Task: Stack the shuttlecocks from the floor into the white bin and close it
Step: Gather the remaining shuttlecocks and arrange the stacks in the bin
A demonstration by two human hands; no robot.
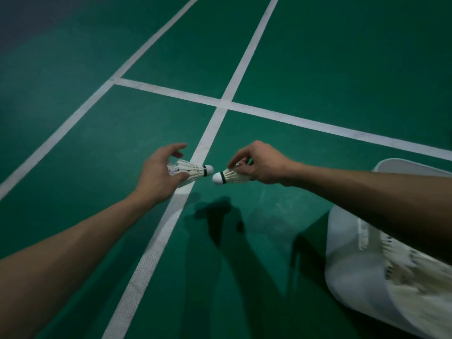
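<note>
Grip first. Left hand (160,172) cups the feather skirt of the left shuttlecock (190,170), thumb below and fingers curved loosely over the top, cork pointing right. Right hand (260,165) pinches the skirt of the right shuttlecock (232,177) between thumb and fingertips, cork pointing left. Both appear to be held above the floor. The two corks sit just beside each other, nearly tip to tip, not touching; the right one is slightly lower in the view.

Step in hand, as judged: gathering, with the pair about to be nested into a stack. As held they meet cork to cork and cannot nest. One must be turned end for end so its cork enters the other's open skirt. Feathers look fragile, so light pressure and a straight axis.

Outward. White bin (352,260) sits at lower right, below the right forearm, top open, with a blurred stack of binned shuttlecocks (415,267) inside. A white curved edge (403,165) shows beyond the forearm — lid or part of the bin, cannot tell. Closing not yet done.

Room: green court floor (318,57) with white lines (171,92) gives the hands free space ahead and to the left. The likely constraint on the carry is the bin's near rim, close beneath the right arm — approach from above.
</note>
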